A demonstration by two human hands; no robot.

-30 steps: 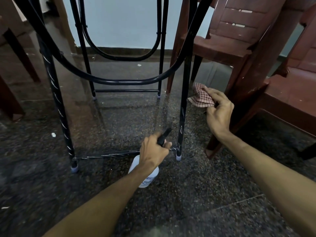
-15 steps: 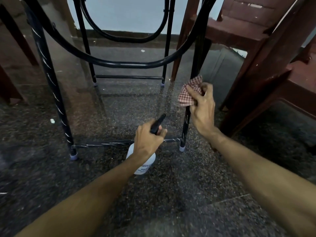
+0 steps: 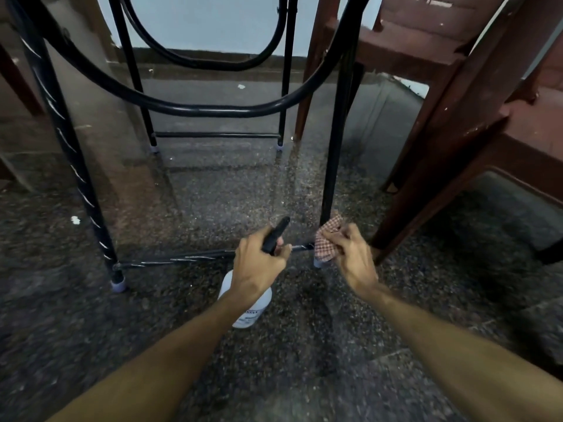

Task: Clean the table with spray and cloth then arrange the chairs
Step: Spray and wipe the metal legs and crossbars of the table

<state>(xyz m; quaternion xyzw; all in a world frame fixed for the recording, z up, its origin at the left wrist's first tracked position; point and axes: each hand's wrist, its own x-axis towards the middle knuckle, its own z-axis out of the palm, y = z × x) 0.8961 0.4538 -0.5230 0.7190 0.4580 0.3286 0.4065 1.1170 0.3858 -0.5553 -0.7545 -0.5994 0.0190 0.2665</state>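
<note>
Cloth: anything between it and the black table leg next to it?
Nothing visible. The right hand grips the cloth right against the table leg, low down, just above the foot. The left hand with the spray bottle sits to the left, the brown chair leg to the right; neither comes between.

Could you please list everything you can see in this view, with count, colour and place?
table frame: one, black metal, four legs standing on the floor, centre
chairs: at least two, brown, on the right beside the table frame
brown legs: dark brown, left edge, too cropped to say what they belong to
spray bottle: one, white with a black nozzle, low centre
cloth: one, red and white check, at the foot of the near right leg
scraps: two, white, on the floor, left and far centre
floor: dark speckled stone
wall: pale, at the back
left hand: grips the spray bottle
right hand: holds the cloth
</note>
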